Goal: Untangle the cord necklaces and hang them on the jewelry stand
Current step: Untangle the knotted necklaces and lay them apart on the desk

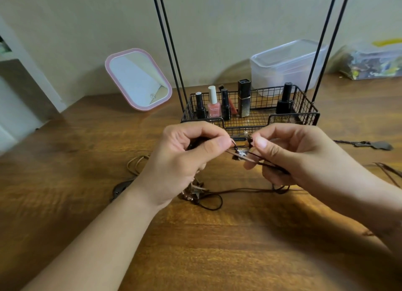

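Two hands work above the middle of the wooden tabletop [217, 247], just in front of the jewelry stand [250, 116] that sits toward the far edge. The left hand [185, 160] pinches a dark cord at the knot of tangled cord necklaces [240, 153] between thumb and forefinger; the right hand [293, 155] has its grip closed on cords from the other side, thumb pressed near a small bead. Loose strands trail down to the tabletop, where what looks like a cluster of pendants [195, 192] lies under the left wrist, though blur hides detail. Nail polish bottles [214, 104] stand in the stand's wire basket. A pink-framed mirror [139, 79] leans at the far left.
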{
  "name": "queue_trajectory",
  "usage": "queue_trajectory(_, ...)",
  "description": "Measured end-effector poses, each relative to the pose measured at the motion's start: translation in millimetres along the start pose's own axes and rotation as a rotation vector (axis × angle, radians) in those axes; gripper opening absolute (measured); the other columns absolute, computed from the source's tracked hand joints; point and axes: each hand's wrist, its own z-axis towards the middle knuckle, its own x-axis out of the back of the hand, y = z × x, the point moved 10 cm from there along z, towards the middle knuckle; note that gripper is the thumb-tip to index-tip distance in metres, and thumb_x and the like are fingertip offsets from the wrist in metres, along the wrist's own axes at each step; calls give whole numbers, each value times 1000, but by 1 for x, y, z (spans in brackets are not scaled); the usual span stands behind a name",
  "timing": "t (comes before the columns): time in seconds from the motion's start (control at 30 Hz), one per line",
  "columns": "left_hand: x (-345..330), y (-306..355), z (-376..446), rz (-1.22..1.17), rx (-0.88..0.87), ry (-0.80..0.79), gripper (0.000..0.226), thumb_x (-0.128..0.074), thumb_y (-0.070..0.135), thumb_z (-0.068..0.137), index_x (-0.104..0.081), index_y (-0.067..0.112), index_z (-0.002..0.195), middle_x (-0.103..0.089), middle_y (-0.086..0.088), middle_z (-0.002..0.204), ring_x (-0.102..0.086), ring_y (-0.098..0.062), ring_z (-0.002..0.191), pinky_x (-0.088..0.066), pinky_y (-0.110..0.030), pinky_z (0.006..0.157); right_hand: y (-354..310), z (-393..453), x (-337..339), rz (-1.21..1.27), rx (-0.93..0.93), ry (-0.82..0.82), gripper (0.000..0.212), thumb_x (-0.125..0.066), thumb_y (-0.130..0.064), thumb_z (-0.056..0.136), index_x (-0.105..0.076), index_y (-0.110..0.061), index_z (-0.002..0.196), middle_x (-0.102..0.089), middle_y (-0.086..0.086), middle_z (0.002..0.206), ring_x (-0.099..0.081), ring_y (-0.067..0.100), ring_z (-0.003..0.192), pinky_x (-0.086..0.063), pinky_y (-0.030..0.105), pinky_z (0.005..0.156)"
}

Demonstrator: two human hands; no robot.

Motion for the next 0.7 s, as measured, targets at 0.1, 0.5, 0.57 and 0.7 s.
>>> queue_trajectory(0.1,-2,-14,0,-228,146,-10,11,-63,18,88,-70,19,79,-39,8,52,-29,-7,45,-22,-19,43,-3,0,0,-67,29,-22,24,-64,-42,77,-71,-19,78,-70,5,68,-44,14,51,-37,18,46)
queue_trajectory(0.5,-12,-22,-3,-448,253,-30,11,-40,23,97,-49,19,101,-42,2,56,-25,-10,49,-14,-27,46,5,-4,-18,-458,42,-164,8,-61,-28,92,-61,-25,84,-72,1,62,-61,12,46,-49,21,49)
queue_trajectory(0.57,-12,-19,-2,-467,225,-24,10,-38,22,97,-46,16,102,-43,2,53,-33,-8,45,-19,-23,42,-1,-5,-15,-521,100,-120,13,-70,-18,87,-66,-30,91,-75,-9,79,-70,4,68,-55,24,66)
queue_trajectory(0.7,-16,-15,-3,-474,207,-51,9,-41,21,99,-46,15,103,-49,5,54,-45,-6,44,-32,-16,40,-10,-1,-4,-78,106,-7,30,-61,-22,82,-69,-24,110,-75,-3,104,-68,13,103,-52,36,88)
